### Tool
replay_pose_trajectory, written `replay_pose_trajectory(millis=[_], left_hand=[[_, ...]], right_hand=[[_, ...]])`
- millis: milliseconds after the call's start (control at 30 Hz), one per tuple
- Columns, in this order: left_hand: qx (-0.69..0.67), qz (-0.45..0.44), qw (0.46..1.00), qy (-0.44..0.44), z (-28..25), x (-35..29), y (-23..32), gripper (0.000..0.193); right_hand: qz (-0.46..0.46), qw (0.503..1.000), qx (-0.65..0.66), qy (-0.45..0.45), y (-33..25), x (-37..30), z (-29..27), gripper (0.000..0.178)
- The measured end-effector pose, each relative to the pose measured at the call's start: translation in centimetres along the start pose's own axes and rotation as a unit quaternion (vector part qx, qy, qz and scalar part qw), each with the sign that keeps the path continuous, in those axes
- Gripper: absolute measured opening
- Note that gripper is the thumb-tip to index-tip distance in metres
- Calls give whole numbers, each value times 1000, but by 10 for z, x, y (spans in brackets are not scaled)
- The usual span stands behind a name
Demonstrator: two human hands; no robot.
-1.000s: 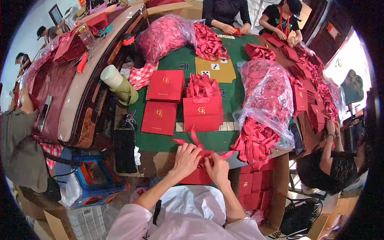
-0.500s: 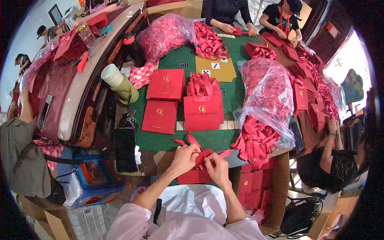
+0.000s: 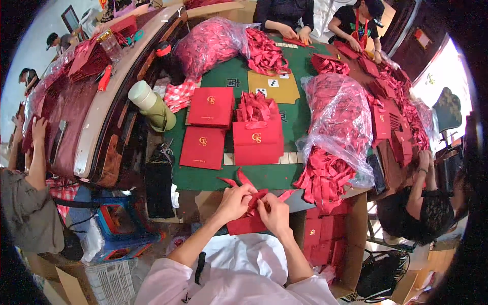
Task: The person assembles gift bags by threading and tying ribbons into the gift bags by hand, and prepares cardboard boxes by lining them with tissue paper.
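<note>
At the near edge of the table I hold a small red paper gift bag (image 3: 247, 225) with its ribbon. My left hand (image 3: 235, 202) is closed on the bag's upper edge, and loose ribbon ends (image 3: 245, 178) stick up beyond its fingers. Pinched close beside it, my right hand (image 3: 274, 213) grips the red ribbon at the bag's top; its fingertips partly hide the spot. Just beyond stands a row of finished-looking red bags with ribbon handles (image 3: 258, 140). To their left lie two stacks of flat red bags (image 3: 211, 107).
Clear plastic sacks of red ribbons lie at right (image 3: 339, 109) and far left (image 3: 211, 46) on the green table (image 3: 198, 178). A green bottle (image 3: 151, 105) leans at left. A cardboard box (image 3: 359, 244) holding red bags stands below right. Other people work around the tables.
My hands stay nearly in place, with the right fingers shifted slightly at the ribbon. The bag's lower part has tilted a little. Across the table, a co-worker's hands have moved.
</note>
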State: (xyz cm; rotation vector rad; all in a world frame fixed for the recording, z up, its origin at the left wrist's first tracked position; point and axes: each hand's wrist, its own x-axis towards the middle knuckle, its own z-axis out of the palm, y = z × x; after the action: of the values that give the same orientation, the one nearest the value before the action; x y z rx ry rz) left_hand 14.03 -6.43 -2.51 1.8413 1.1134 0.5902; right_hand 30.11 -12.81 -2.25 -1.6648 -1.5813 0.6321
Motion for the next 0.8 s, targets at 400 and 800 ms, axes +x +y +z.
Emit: replay_pose_trajectory(millis=[400,800], left_hand=[[86,32,991,98,13,-15,15,18],[100,37,992,67,10,-17,20,12]], right_hand=[[-6,997,-68,18,-5,-1,3,16],[22,998,-34,-47,1,-4,-8,18]])
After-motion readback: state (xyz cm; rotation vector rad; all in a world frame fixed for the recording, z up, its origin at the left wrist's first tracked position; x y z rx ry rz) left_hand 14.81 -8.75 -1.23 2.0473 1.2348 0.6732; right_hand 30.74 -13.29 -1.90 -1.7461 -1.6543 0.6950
